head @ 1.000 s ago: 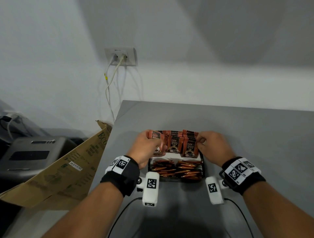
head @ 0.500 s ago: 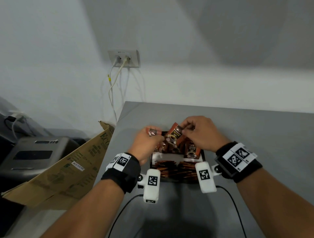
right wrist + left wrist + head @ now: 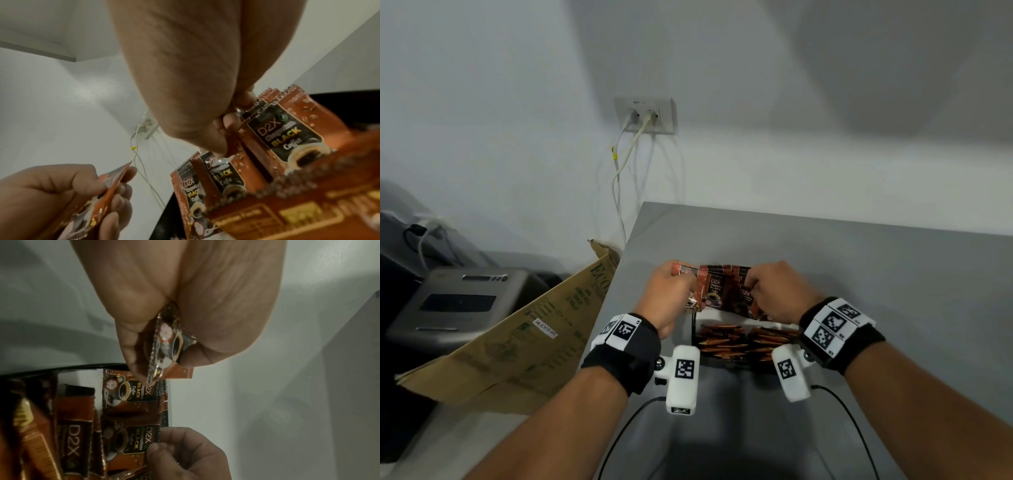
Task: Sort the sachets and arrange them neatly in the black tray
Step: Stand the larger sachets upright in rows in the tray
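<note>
Nearly done — the black tray [image 3: 693, 329] is filling with upright coffee sachets [image 3: 714, 291] far and stick sachets [image 3: 726, 342] near, while the left hand [image 3: 671, 294] is pinching one loose sachet [image 3: 164, 344] and the right hand [image 3: 777, 291] is pinching a standing one.

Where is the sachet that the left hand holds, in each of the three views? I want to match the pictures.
Head: held sachet left of centre, gripped by the left hand.
Left wrist: centre, pinched in the fingers.
Right wrist: lower left, edge-on.
Shared landmark: the standing D2X sachets in the black tray.
</note>
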Available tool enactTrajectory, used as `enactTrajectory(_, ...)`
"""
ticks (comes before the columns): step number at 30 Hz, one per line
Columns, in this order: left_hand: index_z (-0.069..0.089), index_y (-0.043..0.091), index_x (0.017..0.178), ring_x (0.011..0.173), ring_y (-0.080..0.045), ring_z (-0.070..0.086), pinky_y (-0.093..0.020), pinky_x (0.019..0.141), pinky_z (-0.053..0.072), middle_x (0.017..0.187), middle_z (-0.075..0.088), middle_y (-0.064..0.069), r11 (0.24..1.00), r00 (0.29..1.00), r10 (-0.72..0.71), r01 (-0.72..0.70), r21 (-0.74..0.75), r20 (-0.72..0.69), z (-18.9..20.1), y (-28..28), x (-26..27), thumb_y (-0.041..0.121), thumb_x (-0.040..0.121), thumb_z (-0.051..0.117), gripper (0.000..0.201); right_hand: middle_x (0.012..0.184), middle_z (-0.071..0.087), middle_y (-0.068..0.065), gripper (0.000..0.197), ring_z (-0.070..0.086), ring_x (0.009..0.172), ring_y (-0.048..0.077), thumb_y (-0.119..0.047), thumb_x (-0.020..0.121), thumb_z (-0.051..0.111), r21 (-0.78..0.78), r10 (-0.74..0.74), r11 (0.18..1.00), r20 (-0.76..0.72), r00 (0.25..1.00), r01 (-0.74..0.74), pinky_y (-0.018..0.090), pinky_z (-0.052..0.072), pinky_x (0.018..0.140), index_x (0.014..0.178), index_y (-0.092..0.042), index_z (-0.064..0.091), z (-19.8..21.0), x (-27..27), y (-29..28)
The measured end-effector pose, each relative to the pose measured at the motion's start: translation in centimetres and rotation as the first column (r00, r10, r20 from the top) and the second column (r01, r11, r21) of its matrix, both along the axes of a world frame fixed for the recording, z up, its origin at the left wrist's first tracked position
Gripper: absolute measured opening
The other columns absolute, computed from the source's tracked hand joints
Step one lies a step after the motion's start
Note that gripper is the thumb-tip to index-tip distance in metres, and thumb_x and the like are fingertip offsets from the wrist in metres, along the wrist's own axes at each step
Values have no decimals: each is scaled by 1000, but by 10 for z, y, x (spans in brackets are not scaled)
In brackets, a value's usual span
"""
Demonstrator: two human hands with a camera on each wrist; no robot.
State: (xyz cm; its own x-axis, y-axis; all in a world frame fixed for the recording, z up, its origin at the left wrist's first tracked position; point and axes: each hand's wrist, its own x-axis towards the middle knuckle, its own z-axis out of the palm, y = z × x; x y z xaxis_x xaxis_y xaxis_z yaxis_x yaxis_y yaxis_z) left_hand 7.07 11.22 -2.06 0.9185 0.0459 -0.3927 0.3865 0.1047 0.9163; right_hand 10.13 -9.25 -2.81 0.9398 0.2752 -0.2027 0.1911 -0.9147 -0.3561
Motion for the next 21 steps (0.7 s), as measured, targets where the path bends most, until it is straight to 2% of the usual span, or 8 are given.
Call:
enactTrajectory(5,63,1,95,65,-20,65,-34,62,54,84,65,-16,1000,1000,-16,16,25,14,-4,-2,1,-10,83,49,21,102,68,2,19,65,82,18,-10,93,59,-1,17,1000,76,997,-17,37,59,76,99,-19,74,-3,0,-2)
enactTrajectory(9,63,-1,98,73,-22,67,-39,71,56,86,70,-13,998,1000,-19,18,59,8,-10,-2,4,-8,82,53,21,104,66,0,20,63,92,19,-10,92,61,-15,40,999,105,994,-38,37,57,81,103,-21,73,-3,0,-2)
enactTrajectory(13,62,1,105,76,-21,70,-34,64,56,90,74,-9,995,998,-48,44,86,39,-9,-2,2,-6,85,60,21,108,67,0,20,63,96,18,-15,93,64,-5,41,999,109,993,-41,34,55,86,110,-22,73,0,-2,-5)
enactTrajectory(15,63,6,105,79,-20,71,-33,65,56,92,74,-7,994,997,-57,51,98,56,-9,-2,1,-6,85,64,23,101,69,-1,17,64,89,15,-16,91,65,97,-3,995,111,994,-7,32,56,82,105,-20,75,9,-2,-8)
enactTrajectory(17,64,10,104,86,-27,71,-42,74,60,99,73,-13,992,996,-61,53,112,64,-10,-4,2,-6,82,68,27,92,70,-7,12,64,82,7,-19,90,67,260,-56,965,82,995,33,25,54,76,98,-22,75,24,-2,-6)
enactTrajectory(19,65,10,102,88,-33,70,-51,82,59,100,73,-17,992,994,-70,61,112,78,-12,-7,2,-6,79,72,29,92,70,-13,12,64,85,0,-27,90,68,368,-46,929,21,999,35,18,52,79,101,-25,75,39,-3,0)
enactTrajectory(21,64,8,99,83,-31,68,-46,80,57,95,73,-16,992,991,-91,81,98,102,-10,-13,1,-10,79,72,29,92,72,-13,14,66,86,-2,-27,89,70,395,-6,919,-18,1000,13,15,51,80,102,-26,75,49,-2,9)
